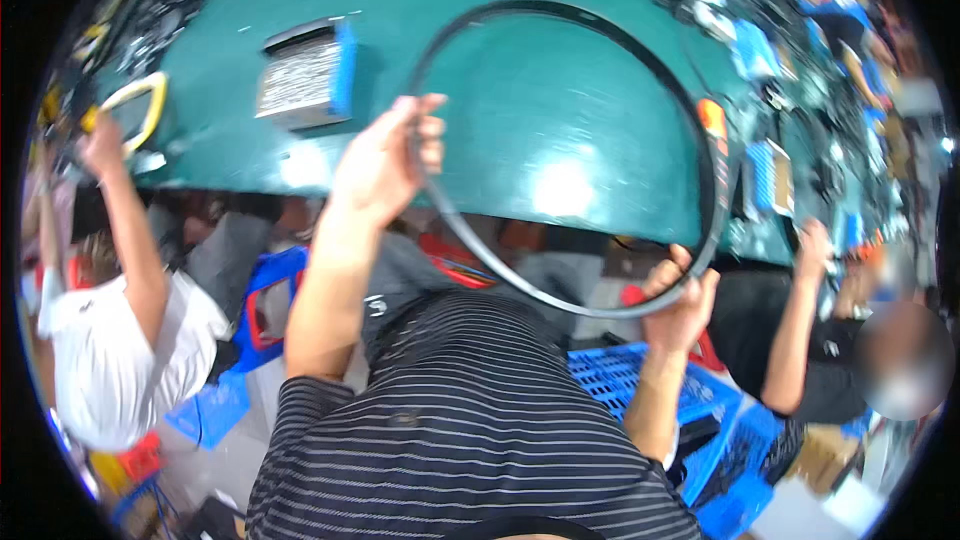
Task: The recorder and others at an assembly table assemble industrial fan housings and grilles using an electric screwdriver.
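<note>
Black ring (590,140): fingers of left hand (385,160) and right hand (680,295) clenched round it above table (520,90); risk: thin, flexing loop slips, drops.

The person wears a short-sleeved top of dark, almost black fabric crossed by thin pale horizontal stripes (470,440), closely spaced and bending with the folds of the cloth. The sleeves end above the elbows, with the striped hem showing on the left arm. Both forearms are bare, with no watch, band or glove on the left hand (385,165) or the right hand (680,305).
</note>
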`<state>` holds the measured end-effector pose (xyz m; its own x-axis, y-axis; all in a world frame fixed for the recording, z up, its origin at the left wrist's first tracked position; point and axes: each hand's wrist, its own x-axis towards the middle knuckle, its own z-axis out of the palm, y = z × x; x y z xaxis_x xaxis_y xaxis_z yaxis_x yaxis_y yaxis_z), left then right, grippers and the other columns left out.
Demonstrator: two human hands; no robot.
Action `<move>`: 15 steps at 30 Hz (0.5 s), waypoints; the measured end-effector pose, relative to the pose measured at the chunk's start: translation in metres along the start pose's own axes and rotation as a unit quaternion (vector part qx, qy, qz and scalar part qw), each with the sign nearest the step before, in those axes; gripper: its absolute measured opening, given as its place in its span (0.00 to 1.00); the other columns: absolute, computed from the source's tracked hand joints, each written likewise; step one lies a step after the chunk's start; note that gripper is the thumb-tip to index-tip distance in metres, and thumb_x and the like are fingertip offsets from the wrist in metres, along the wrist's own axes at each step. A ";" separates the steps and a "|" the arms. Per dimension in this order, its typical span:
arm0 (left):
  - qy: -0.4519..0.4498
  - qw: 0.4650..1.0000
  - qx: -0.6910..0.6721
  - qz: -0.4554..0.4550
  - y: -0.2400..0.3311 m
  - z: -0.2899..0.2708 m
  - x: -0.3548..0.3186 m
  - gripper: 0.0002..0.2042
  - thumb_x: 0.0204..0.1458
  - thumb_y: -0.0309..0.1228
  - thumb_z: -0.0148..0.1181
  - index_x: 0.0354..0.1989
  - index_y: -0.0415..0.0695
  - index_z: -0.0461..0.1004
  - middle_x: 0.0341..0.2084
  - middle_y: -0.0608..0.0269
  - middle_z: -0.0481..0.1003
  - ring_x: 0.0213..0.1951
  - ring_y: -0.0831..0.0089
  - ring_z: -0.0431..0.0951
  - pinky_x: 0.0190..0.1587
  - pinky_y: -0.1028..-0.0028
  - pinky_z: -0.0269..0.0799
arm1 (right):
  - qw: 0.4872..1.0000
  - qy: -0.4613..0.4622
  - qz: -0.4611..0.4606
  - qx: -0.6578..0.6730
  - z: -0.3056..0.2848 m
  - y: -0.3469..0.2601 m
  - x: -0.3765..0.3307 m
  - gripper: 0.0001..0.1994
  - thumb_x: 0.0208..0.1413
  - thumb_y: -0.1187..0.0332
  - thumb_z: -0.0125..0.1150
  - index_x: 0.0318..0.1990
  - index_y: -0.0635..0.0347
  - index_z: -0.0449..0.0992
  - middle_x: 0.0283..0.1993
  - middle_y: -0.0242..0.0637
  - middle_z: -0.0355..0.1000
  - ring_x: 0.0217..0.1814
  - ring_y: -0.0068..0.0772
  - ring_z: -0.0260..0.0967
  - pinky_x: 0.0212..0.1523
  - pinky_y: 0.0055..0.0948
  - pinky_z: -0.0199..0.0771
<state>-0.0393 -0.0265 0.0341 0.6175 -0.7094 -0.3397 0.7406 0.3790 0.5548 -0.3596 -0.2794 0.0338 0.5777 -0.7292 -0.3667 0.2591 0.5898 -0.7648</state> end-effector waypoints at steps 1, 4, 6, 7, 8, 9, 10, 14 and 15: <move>-0.004 1.000 0.026 0.015 0.002 -0.001 0.001 0.21 0.64 0.45 0.51 0.54 0.39 0.70 0.29 0.71 0.70 0.28 0.79 0.66 0.33 0.78 0.62 | 0.999 -0.013 -0.019 -0.038 0.000 0.004 -0.006 0.35 0.68 0.41 0.35 0.60 0.68 0.66 0.29 0.33 0.63 0.29 0.29 0.59 0.32 0.30 0.63; -0.001 0.999 0.027 0.024 0.008 -0.004 0.002 0.23 0.67 0.44 0.46 0.59 0.37 0.66 0.31 0.71 0.66 0.28 0.81 0.64 0.29 0.81 0.59 | 0.997 -0.070 -0.016 0.009 -0.001 0.007 -0.013 0.31 0.69 0.46 0.36 0.64 0.68 0.62 0.36 0.43 0.72 0.34 0.31 0.69 0.33 0.26 0.69; -0.008 0.999 0.029 0.021 0.010 -0.006 0.002 0.23 0.67 0.43 0.45 0.60 0.36 0.64 0.32 0.70 0.67 0.27 0.81 0.64 0.27 0.80 0.59 | 0.997 -0.073 -0.025 -0.017 -0.001 0.007 -0.015 0.31 0.69 0.47 0.36 0.64 0.67 0.62 0.36 0.43 0.73 0.34 0.29 0.70 0.33 0.24 0.69; -0.014 0.999 0.037 0.018 0.010 -0.007 0.001 0.23 0.67 0.43 0.45 0.60 0.36 0.64 0.32 0.70 0.67 0.27 0.81 0.64 0.27 0.80 0.59 | 0.996 -0.083 -0.025 -0.018 -0.001 0.006 -0.014 0.30 0.70 0.47 0.37 0.64 0.66 0.62 0.36 0.43 0.73 0.34 0.29 0.70 0.34 0.24 0.70; 0.007 0.999 0.050 0.021 0.009 -0.008 0.001 0.22 0.67 0.43 0.45 0.60 0.37 0.64 0.32 0.69 0.67 0.26 0.81 0.63 0.26 0.80 0.59 | 0.996 -0.080 -0.029 -0.012 -0.001 0.007 -0.014 0.29 0.70 0.48 0.37 0.65 0.65 0.62 0.37 0.43 0.73 0.34 0.28 0.71 0.34 0.25 0.70; 0.000 0.998 0.054 0.021 0.008 -0.008 0.001 0.22 0.67 0.42 0.45 0.61 0.37 0.64 0.33 0.69 0.67 0.25 0.81 0.63 0.25 0.80 0.58 | 0.995 -0.094 -0.034 -0.004 0.000 0.009 -0.014 0.29 0.70 0.49 0.38 0.65 0.65 0.62 0.37 0.43 0.73 0.35 0.28 0.71 0.34 0.25 0.70; 0.018 0.998 0.061 0.023 0.006 -0.007 0.000 0.22 0.67 0.42 0.45 0.61 0.37 0.64 0.33 0.69 0.67 0.25 0.81 0.63 0.25 0.80 0.58 | 0.997 -0.072 -0.038 -0.003 0.001 0.011 -0.016 0.28 0.70 0.50 0.38 0.65 0.65 0.62 0.37 0.43 0.73 0.36 0.28 0.71 0.35 0.25 0.71; 0.036 0.996 0.045 0.065 -0.002 0.003 -0.005 0.21 0.67 0.39 0.47 0.62 0.40 0.62 0.36 0.67 0.68 0.23 0.82 0.64 0.23 0.81 0.60 | 0.984 -0.177 0.010 0.000 0.014 0.041 -0.037 0.27 0.67 0.64 0.51 0.69 0.56 0.52 0.44 0.48 0.73 0.41 0.39 0.75 0.41 0.38 0.79; 0.024 0.994 0.056 0.093 -0.006 0.007 -0.008 0.21 0.66 0.38 0.48 0.63 0.40 0.61 0.36 0.66 0.68 0.23 0.82 0.64 0.23 0.81 0.60 | 0.983 -0.164 0.077 0.009 0.018 0.050 -0.049 0.27 0.65 0.69 0.54 0.68 0.56 0.53 0.45 0.50 0.73 0.43 0.42 0.75 0.41 0.41 0.80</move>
<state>-0.0505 -0.0275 0.0389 0.7551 -0.6033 -0.2566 0.5792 0.4307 0.6921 -0.3613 -0.2082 0.0230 0.8293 -0.4808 -0.2847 0.1606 0.6931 -0.7027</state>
